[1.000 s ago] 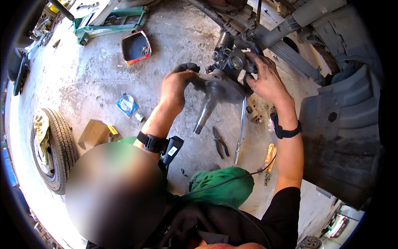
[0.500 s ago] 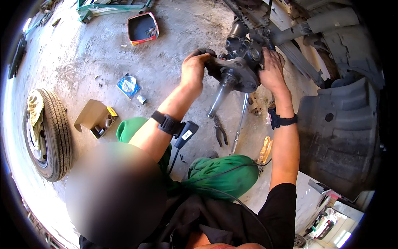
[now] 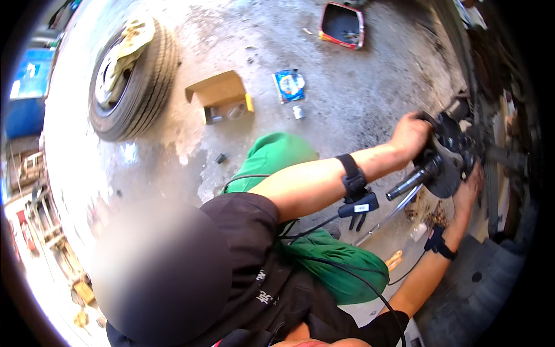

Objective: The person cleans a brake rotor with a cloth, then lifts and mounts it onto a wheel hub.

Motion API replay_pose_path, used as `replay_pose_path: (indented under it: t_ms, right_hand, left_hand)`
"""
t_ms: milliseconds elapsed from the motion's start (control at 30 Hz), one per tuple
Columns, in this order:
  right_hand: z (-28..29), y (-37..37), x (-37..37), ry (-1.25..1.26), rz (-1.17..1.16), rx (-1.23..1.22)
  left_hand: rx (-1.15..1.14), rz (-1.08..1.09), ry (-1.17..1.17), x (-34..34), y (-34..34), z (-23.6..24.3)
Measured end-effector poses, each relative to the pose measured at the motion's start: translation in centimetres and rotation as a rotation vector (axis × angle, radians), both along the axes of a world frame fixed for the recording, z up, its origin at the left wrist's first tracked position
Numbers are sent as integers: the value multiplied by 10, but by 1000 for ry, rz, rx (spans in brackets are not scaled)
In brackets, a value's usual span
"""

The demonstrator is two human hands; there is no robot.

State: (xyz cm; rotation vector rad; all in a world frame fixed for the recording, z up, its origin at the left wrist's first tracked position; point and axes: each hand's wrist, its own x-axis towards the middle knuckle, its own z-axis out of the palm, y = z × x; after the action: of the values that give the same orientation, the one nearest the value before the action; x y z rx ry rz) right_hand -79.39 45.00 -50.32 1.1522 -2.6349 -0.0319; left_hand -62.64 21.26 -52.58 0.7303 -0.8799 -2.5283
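My left hand [image 3: 409, 136] is closed on the upper edge of a dark metal steering knuckle [image 3: 442, 176], whose stub shaft [image 3: 411, 180] points down-left. My right hand [image 3: 467, 189] grips the same assembly from its lower right side, with fingertips partly behind it. The knuckle stays against the dark suspension parts [image 3: 497, 153] under the vehicle. A long chrome bar [image 3: 386, 217] lies below the shaft. Black pliers [image 3: 358, 222] are mostly hidden under my left forearm and its strap.
A tire [image 3: 150, 95] with a cloth, an open cardboard box [image 3: 211, 88], a blue packet [image 3: 289, 87], a small cylinder [image 3: 298, 113] and a red-rimmed tray [image 3: 341, 30] rest on the floor. A blue barrel [image 3: 23, 87] stands far left; dark plastic wheel-arch lining [image 3: 480, 277] is at lower right.
The view has swung left, so the assembly and both hands sit further right and lower. More of the left side shows. Both hands are still on the knuckle.
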Motion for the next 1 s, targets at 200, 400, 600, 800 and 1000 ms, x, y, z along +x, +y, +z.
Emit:
replay_pose_path:
  t_ms: [200, 400, 600, 800, 1000]
  right_hand:
    - [2, -7, 2, 27, 46, 19]
    - [-5, 12, -17, -23, -85, 18]
    - [20, -40, 22, 97, 109, -114]
    - [48, -2, 72, -286, -83, -433]
    - [82, 122, 179, 96, -177, 36]
  left_hand:
    - [-36, 40, 29, 6, -1, -5]
    - [-354, -84, -126, -9, -1, -5]
    - [-6, -219, 21, 0, -19, -5]
    - [36, -299, 24, -7, -32, -29]
    - [16, -607, 126, -2, -70, -44]
